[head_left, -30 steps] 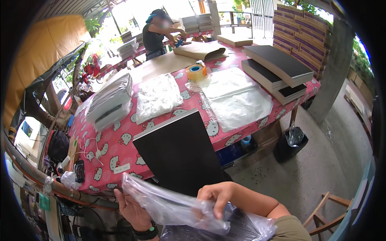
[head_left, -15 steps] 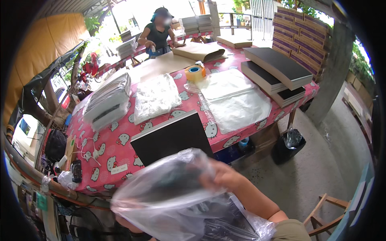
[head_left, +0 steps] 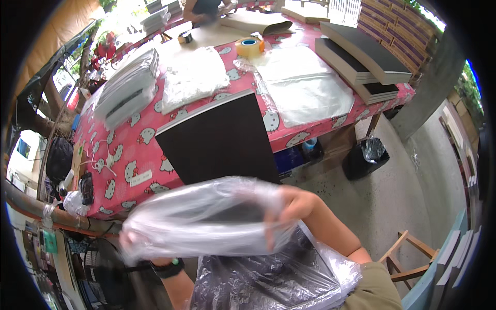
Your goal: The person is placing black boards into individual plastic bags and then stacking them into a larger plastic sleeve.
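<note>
My left hand [head_left: 133,238], blurred, is closed on the left edge of a clear plastic bag [head_left: 206,217]. My right hand [head_left: 292,206] grips the bag's other side, its fingers partly seen through the film. Between them the bag is stretched wide, smeared by motion. Just beyond, a thick black-covered book [head_left: 219,139] lies on the near edge of the table, its lower part hidden behind the bag. Below my hands, another black item wrapped in clear plastic [head_left: 263,276] rests at my lap.
The pink patterned table [head_left: 124,150] bears a stack of wrapped books [head_left: 129,88], plastic bags [head_left: 194,77], flat clear sleeves [head_left: 310,93], a tape roll [head_left: 250,47] and black books [head_left: 367,51]. A co-worker [head_left: 204,10] stands across it. A lined bin [head_left: 366,157] is at right.
The bag is pulled out wider between my hands, and my left hand has moved outward to the left. More of the wrapped item at my lap shows. My view has tipped downward.
</note>
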